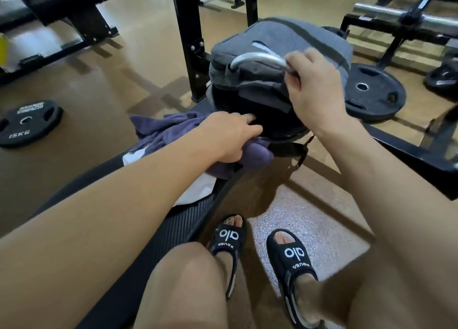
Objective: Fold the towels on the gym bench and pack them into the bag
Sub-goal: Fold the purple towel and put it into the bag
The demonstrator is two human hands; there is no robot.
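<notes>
**Head view: bag held open, purple towel going in**

Head cam shows the gym bench (173,219), black w/ textured pad, running away from the person. At its far end lies the bag (285,43), a grey backpack, soft fabric, mouth open and dark inside. It looks light and floppy, so the flap needs holding up. Right hand (312,86) grasps the grey top handle (257,57), fingers curled round it. The purple towel (158,130) lies bunched just beside the bag mouth, on a white towel (195,190) that is partly hidden. Left hand (233,135) grips the purple cloth. Towels are soft, limp, not fragile; best taken by a thick fold, approx. in the middle, so no loose corner hangs out.
</notes>
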